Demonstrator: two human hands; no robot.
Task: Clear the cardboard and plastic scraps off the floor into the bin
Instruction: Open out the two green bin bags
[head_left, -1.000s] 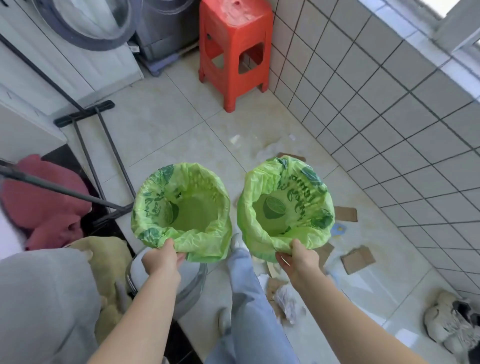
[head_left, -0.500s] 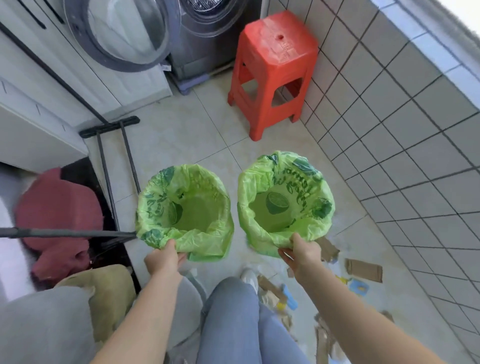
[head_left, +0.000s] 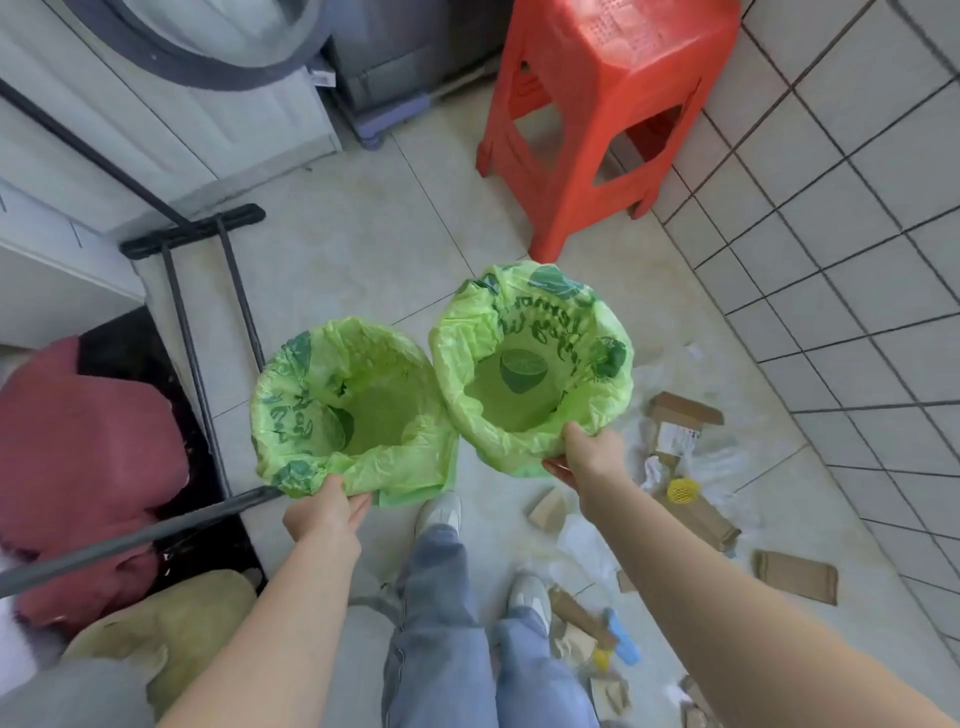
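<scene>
I hold two small bins lined with green plastic bags above the floor. My left hand (head_left: 324, 512) grips the near rim of the left bin (head_left: 291, 395). My right hand (head_left: 589, 457) grips the near rim of the right bin (head_left: 467, 338), which sits a little higher and farther. Both bins look empty inside. Cardboard scraps (head_left: 795, 574) lie on the tiles to the right, along with a torn box (head_left: 680, 415), a yellow mesh piece (head_left: 683, 491), clear plastic film (head_left: 587, 545) and a blue piece (head_left: 621, 636) near my right foot.
A red plastic stool (head_left: 608, 104) stands by the tiled wall (head_left: 857, 234) ahead on the right. Washing machines (head_left: 208, 78) are at the back left. A black metal rack (head_left: 208, 312), a dark red cushion (head_left: 88, 441) and a beige bundle (head_left: 171, 634) crowd the left side.
I have stepped forward with both bins; the stool and washers are nearer. The right bin has risen slightly relative to the left. More scraps show at the right.
</scene>
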